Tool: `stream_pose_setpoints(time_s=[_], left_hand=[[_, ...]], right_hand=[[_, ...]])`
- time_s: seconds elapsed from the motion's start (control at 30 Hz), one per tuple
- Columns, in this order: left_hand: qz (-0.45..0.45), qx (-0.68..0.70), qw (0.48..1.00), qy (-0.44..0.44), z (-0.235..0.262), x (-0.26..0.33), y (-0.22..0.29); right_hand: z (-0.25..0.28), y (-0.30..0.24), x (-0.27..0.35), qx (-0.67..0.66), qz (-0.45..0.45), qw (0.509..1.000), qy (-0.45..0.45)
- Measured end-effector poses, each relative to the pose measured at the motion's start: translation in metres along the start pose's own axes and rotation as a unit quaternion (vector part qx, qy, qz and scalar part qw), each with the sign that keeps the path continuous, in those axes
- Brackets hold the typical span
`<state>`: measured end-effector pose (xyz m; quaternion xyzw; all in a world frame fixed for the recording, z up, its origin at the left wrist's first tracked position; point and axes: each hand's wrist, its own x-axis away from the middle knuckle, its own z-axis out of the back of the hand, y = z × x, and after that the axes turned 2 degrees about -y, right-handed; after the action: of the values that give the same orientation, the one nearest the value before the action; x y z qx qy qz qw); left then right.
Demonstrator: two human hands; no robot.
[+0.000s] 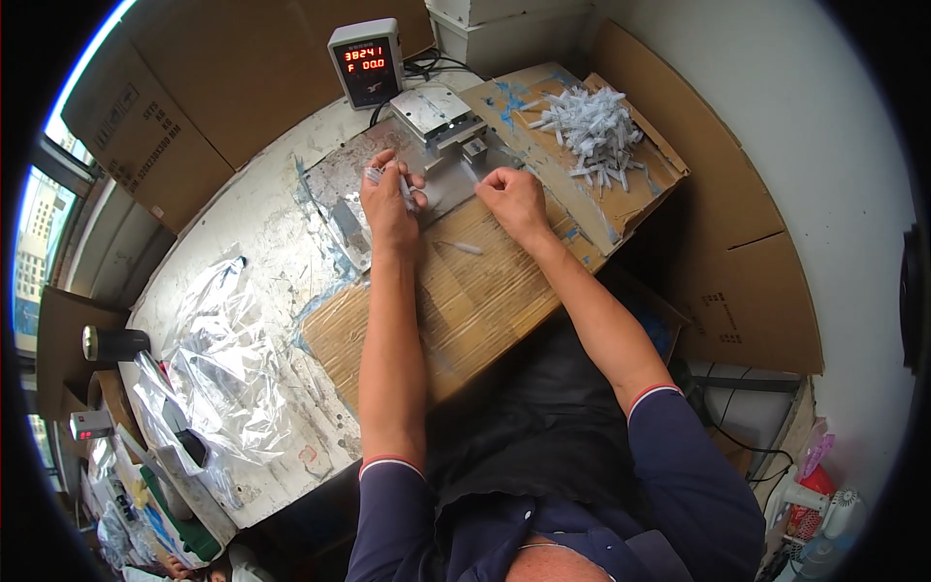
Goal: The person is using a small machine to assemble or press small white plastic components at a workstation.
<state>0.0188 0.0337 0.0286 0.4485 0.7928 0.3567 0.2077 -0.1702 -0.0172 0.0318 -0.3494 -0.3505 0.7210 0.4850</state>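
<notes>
My left hand point(391, 211) is curled around several small whitish plastic pieces point(373, 176), narrow and tube-like, whose ends stick out between the fingers. To its right, my right hand point(516, 202) pinches one slim translucent piece point(471, 174) by its near end. The far end of that piece points at a small metal block point(473, 149) on the front of a bench machine point(432, 112); whether they touch I cannot tell. Another slim whitish piece point(464, 247) lies between my forearms on a worn cardboard sheet point(465, 301).
A heap of similar pieces point(593, 131) lies on cardboard at the far right. Behind the machine stands a box with a red digital display point(367, 66). Crumpled clear plastic film point(228, 373) covers part of the white table point(281, 238) at left, near a dark cylinder point(118, 343).
</notes>
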Motion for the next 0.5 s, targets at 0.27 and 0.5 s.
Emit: stream_pose_setpoints(time_s=[0.27,0.5], left_hand=[[-0.043,0.023,0.999,0.015,0.011,-0.002,0.007],[-0.073,-0.055,0.995,0.029,0.005,0.001,0.006]], right_hand=[[-0.008,-0.005,-0.026,0.066,-0.026,0.997,0.020],[-0.012,-0.009,-0.032,0.077,-0.041,0.996,0.020]])
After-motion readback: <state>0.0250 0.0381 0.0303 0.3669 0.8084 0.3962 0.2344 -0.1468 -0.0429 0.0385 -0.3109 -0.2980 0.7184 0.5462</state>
